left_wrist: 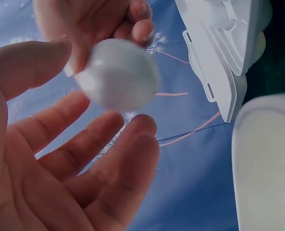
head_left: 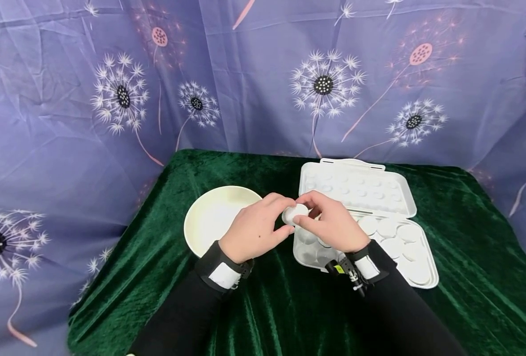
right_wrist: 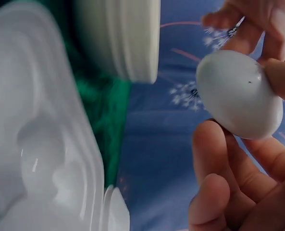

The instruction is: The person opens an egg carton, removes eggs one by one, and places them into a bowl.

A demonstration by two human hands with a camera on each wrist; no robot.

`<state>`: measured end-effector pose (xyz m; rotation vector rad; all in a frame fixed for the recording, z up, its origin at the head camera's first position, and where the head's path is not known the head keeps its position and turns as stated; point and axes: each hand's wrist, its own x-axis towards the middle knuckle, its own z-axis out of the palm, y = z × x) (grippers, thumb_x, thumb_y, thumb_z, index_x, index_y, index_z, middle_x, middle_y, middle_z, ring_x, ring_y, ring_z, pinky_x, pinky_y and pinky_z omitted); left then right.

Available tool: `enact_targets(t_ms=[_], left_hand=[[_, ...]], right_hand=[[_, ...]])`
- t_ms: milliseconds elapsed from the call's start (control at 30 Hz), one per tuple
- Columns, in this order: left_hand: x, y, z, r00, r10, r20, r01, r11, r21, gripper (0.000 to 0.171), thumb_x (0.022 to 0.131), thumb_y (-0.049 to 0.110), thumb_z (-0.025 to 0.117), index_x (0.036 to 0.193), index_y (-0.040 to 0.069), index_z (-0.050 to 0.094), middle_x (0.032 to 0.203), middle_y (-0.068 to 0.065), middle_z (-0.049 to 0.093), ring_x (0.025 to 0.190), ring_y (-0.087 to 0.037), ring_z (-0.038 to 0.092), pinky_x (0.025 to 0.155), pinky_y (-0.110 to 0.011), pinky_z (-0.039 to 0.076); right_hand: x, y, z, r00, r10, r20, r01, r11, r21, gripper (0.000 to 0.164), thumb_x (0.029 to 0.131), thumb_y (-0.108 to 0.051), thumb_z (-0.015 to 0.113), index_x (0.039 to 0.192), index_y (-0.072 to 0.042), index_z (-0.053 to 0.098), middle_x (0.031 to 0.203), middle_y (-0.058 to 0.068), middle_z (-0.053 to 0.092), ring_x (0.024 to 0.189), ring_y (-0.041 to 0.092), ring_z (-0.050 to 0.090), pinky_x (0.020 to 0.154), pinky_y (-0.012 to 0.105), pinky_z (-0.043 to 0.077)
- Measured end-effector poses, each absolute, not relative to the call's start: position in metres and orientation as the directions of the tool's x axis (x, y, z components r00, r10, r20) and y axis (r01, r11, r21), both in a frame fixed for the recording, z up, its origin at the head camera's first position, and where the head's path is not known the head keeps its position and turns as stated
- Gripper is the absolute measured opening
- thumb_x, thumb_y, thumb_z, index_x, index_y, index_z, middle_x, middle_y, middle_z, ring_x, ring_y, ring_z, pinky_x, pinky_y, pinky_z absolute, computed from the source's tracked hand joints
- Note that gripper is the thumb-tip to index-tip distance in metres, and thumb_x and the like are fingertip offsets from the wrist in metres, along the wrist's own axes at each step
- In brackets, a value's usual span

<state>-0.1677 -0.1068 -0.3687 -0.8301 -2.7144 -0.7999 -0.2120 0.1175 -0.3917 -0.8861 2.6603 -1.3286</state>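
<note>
A smooth white egg (head_left: 295,214) is between both hands, above the near-left part of a white plastic egg box. My right hand (head_left: 336,225) pinches it between thumb and fingers; the right wrist view shows a small dark speck on the egg (right_wrist: 241,94). My left hand (head_left: 256,227) curves loosely around the other side. In the left wrist view its thumb stands apart from the egg (left_wrist: 120,74) and its fingertips are close to the shell. Whether they touch it I cannot tell. Several white rounded eggs (head_left: 410,233) sit in the right part of the egg box (head_left: 433,277).
A cream-coloured round bowl (head_left: 192,225) stands left of the egg box, partly behind my left hand. The box's lid (head_left: 356,190) lies open toward the back. Dark green velvet cloth (head_left: 272,306) covers the table; a purple dandelion-print curtain (head_left: 258,99) hangs behind.
</note>
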Motion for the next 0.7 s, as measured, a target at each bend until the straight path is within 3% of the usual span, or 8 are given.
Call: enact_targets(t_ms=[200,400,700], left_hand=[[-0.167,-0.103,-0.366,-0.798,0.479,0.365,0.600,0.686,0.413,0.045,0.094,0.026,0.073,0.137,0.020,0.061,0.126,0.004,0.059,0.096,-0.008,0.061,0.072,-0.029,0.052],[-0.168,-0.105,-0.363,-0.788,0.489,0.374,0.612,0.685,0.395,0.043,0.094,0.026,0.073,0.135,0.020,0.061,0.122,0.003,0.060,0.091,-0.007,0.060,0.071,-0.028,0.051],[-0.171,-0.119,-0.352,-0.795,0.517,0.318,0.603,0.729,0.323,0.037,0.092,0.026,0.075,0.127,0.022,0.064,0.112,0.005,0.061,0.075,-0.005,0.056,0.062,-0.026,0.047]], right_hand=[[-0.203,0.114,-0.386,-0.822,-0.510,0.254,-0.481,0.381,-0.789,0.025,0.097,-0.030,0.070,0.120,-0.020,0.064,0.109,-0.006,0.067,0.084,0.013,0.065,0.070,0.034,0.052],[-0.199,0.108,-0.385,-0.832,-0.497,0.248,-0.447,0.335,-0.829,0.022,0.098,-0.030,0.069,0.118,-0.020,0.064,0.100,-0.004,0.068,0.080,0.015,0.066,0.070,0.033,0.051],[-0.199,0.104,-0.387,-0.812,-0.524,0.258,-0.478,0.342,-0.809,0.021,0.102,-0.029,0.062,0.120,-0.020,0.063,0.094,-0.002,0.068,0.077,0.015,0.062,0.066,0.033,0.049]])
